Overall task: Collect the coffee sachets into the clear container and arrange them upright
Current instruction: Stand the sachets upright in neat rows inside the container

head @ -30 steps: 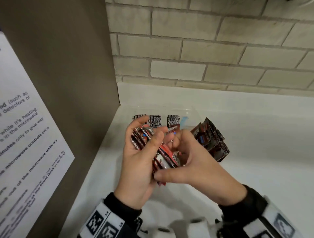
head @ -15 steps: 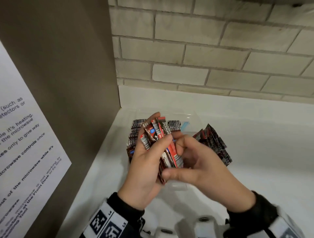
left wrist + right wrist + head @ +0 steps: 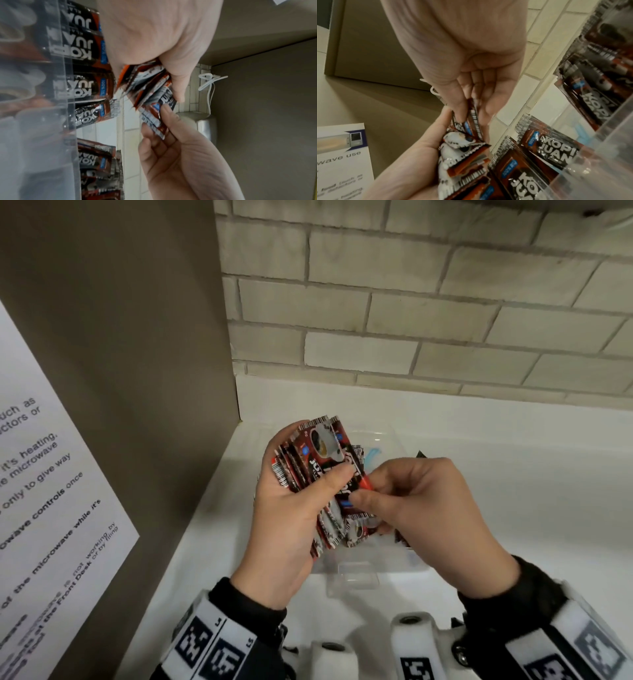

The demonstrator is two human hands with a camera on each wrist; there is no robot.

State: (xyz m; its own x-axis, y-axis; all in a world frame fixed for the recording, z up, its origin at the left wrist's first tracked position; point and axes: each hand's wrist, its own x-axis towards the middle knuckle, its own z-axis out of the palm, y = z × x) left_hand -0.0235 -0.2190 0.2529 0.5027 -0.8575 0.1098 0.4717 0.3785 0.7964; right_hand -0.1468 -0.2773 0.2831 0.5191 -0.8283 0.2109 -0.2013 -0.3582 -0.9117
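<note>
My left hand (image 3: 317, 484) grips a fanned bundle of red-and-black coffee sachets (image 3: 318, 453) above the clear container (image 3: 356, 575), whose near rim shows below my hands. Just to its right, my right hand (image 3: 368, 491) pinches the lower end of one sachet in that bundle between thumb and fingers. The right wrist view has that pinch (image 3: 471, 115) above the left hand's bundle (image 3: 464, 162). More sachets (image 3: 85, 86) stand behind the container's clear wall (image 3: 67, 121). The left wrist view shows the pinched sachet (image 3: 152, 121).
A brown cabinet side (image 3: 120, 371) carrying a white microwave notice (image 3: 41, 491) stands close on the left. A pale brick wall (image 3: 411, 320) closes the back of the white counter (image 3: 513, 491). A metal appliance (image 3: 202, 121) and white cable (image 3: 209, 86) hang further off.
My left hand has lifted and turned the bundle so its printed faces show. My right hand has shifted its pinch lower on the bundle and now covers the sachets on the right.
</note>
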